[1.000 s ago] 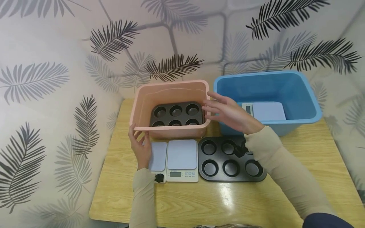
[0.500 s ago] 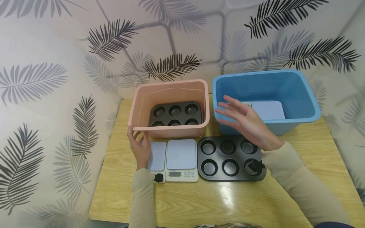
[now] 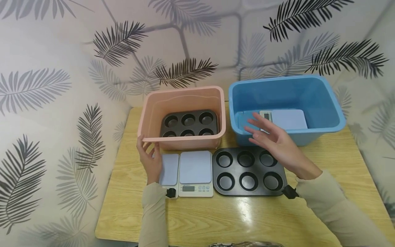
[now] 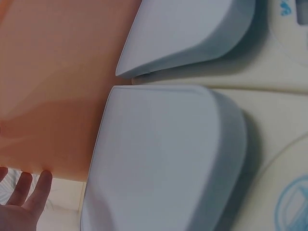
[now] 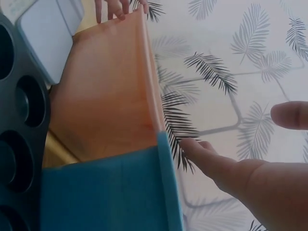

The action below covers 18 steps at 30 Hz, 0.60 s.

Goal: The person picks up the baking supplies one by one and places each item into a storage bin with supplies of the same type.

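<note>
My left hand [image 3: 151, 160] rests its fingertips against the front left corner of a pink plastic bin [image 3: 182, 139]; in the left wrist view the fingers [image 4: 41, 192] touch the bin's wall. Inside the bin lies a dark muffin tin [image 3: 189, 125]. With fingers spread, my right hand [image 3: 279, 145] hovers over the front rim of a blue plastic bin [image 3: 296, 84] and holds nothing. A white kitchen scale [image 3: 288, 119] lies in that blue bin. The right wrist view shows the hand [image 5: 236, 173] beside the blue rim.
Two white kitchen scales, one partly behind my left hand [image 3: 169, 169] and one fully visible [image 3: 195, 168], lie in front of the pink bin. Right of them is another dark muffin tin [image 3: 237, 171]. Everything stands on a wooden table [image 3: 203, 219] against a leaf-patterned backdrop [image 3: 203, 44].
My right hand has drawn away from the pink bin's right side, to the right and nearer the body, over the blue bin's front. My left hand stays at the pink bin's corner.
</note>
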Motion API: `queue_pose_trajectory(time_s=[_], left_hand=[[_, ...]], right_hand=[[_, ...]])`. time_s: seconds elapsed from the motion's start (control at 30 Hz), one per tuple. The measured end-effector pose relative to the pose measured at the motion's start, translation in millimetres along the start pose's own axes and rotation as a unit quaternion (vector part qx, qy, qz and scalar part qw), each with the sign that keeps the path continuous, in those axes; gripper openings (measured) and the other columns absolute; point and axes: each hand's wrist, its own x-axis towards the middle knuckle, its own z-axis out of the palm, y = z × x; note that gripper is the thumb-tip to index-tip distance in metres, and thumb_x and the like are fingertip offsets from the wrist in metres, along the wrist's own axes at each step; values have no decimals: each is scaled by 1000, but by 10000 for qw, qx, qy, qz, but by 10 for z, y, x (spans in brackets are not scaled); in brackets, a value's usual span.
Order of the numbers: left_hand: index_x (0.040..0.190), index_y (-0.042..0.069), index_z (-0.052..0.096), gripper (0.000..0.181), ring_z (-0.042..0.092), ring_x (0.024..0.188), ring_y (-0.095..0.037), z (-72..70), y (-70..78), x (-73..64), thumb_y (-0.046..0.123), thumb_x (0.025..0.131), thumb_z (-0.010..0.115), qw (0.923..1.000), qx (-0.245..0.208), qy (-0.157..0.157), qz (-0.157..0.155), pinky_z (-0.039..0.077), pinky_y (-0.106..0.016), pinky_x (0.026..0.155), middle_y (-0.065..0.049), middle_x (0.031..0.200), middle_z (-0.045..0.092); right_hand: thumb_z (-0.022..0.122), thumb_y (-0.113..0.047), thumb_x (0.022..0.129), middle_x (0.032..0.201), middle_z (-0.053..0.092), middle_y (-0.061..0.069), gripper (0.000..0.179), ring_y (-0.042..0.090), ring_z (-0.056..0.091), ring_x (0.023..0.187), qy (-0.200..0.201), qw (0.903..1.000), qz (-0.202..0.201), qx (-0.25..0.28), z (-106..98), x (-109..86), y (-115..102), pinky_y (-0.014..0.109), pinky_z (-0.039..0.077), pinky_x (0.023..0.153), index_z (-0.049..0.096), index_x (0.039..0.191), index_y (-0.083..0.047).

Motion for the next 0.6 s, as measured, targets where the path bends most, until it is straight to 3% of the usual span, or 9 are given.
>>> queue_pose_trajectory(time_s=[0.13, 0.37, 0.6], left_hand=[[161, 20, 43, 59, 61, 136, -38, -3, -3, 0, 12, 108, 68, 10000, -58, 5, -5, 56, -66, 108, -14, 164, 48], [161, 19, 42, 59, 61, 136, -38, 0, 3, -2, 9, 108, 67, 10000, -8, 21, -53, 56, -65, 107, -14, 165, 48], [162, 21, 41, 59, 60, 138, -36, 6, 19, -11, 10, 109, 65, 9999, -1, -9, -101, 55, -64, 110, -13, 166, 46]], right_hand=[[53, -13, 116, 178, 31, 17, 68, -3, 56, 145, -49, 9997, -212, -137, -42, -125, 64, 22, 52, 113, 22, 176, -20], [51, -3, 115, 171, 44, -8, 70, -3, 55, 146, -178, 9961, -614, -608, -149, -298, 191, 16, 51, 112, 21, 176, -18], [51, -8, 116, 172, 47, -4, 63, -6, 54, 146, -151, 9938, -366, -1035, -234, -418, 296, 12, 50, 110, 29, 174, -17]])
